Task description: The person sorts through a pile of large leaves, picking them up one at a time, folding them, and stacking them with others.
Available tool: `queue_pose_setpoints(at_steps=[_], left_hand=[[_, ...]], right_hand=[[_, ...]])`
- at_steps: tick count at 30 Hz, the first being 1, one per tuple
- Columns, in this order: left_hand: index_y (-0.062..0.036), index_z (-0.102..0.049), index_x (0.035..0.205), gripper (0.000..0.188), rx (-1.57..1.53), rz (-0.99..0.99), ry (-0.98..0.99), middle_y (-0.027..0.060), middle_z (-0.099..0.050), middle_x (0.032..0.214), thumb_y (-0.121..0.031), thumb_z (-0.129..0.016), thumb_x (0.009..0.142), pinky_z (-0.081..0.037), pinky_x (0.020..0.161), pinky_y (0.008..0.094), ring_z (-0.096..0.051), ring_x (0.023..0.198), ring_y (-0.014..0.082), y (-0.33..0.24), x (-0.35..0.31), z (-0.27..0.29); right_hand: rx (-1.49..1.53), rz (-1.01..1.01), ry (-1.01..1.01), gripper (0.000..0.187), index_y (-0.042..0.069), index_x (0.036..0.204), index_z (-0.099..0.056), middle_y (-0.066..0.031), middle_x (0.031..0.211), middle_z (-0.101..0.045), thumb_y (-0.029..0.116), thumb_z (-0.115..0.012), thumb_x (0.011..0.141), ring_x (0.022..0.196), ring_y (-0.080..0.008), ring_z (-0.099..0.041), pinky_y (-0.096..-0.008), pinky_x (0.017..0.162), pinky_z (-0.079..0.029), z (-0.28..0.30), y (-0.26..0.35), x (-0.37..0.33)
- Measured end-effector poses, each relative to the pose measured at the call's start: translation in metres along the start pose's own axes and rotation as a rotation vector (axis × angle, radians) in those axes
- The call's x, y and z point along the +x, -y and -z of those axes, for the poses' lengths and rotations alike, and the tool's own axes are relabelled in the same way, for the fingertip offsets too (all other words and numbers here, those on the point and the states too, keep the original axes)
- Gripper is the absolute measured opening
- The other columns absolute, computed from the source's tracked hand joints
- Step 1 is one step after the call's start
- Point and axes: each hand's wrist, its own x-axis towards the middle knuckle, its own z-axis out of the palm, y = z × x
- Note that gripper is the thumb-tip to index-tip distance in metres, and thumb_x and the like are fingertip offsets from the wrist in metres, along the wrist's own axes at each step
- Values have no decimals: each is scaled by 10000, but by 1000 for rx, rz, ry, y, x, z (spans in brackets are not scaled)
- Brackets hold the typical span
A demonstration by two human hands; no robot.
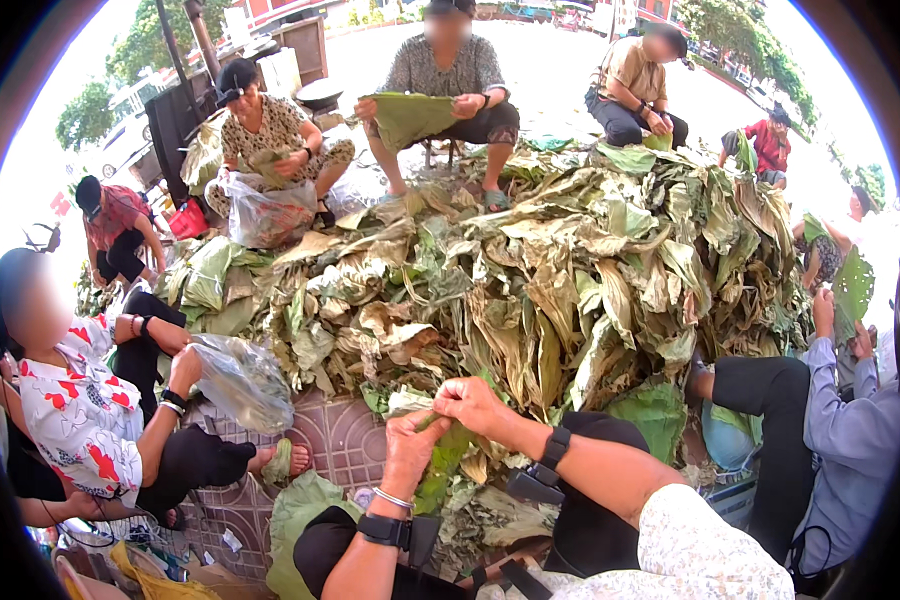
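My left hand [408, 458] and my right hand [477, 406] meet in front of the pile, their fingertips pinched close together. Both are closed at the upper edge of a green leaf [442, 468], which hangs down between them over my lap. My fingers hide most of the gripped edge. Right beyond my hands rises a big heap of large, wilted leaves [540, 290], some green, many dried to tan. More crumpled leaves [490, 530] lie between my knees. Beside my left knee a broad green leaf [305, 525] spreads over the paving.
Around the heap sit several people handling leaves. At left, a person in a floral shirt [90, 410] holds a clear plastic bag [240, 380]. Close on my right sits a person in a blue shirt [855, 420]. A blue rounded object [727, 438] stands by my right knee. Patterned paving [340, 440] shows at left.
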Motion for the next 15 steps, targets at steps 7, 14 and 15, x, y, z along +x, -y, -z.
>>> queue_pose_setpoints(at_steps=[7, 14, 15], left_hand=[[-9, -648, 813, 36, -213, 81, -61, -58, -569, 713, -40, -659, 799, -404, 569, 195, -474, 628, 26, 8, 2, 6], [2, -644, 886, 97, -307, 125, -108, -23, -619, 787, -72, -647, 823, -440, 596, 190, -533, 662, 40, 5, 1, 9], [1, -644, 891, 101, -284, 122, -105, -20, -621, 790, -75, -646, 824, -444, 596, 193, -537, 664, 42, 9, 2, 7]], right_hand=[[422, -135, -156, 284, 76, 759, -581, 21, 657, -545, 307, -532, 915, 576, -58, -474, -194, 541, -385, 15, 12, 8], [-224, 200, 14, 256, 23, 758, -635, -81, 692, -621, 275, -669, 781, 675, -165, -581, -314, 631, -460, 13, 22, -5], [-258, 228, 4, 232, 23, 763, -635, -91, 698, -622, 253, -662, 776, 669, -179, -585, -317, 621, -456, 11, 18, -7]])
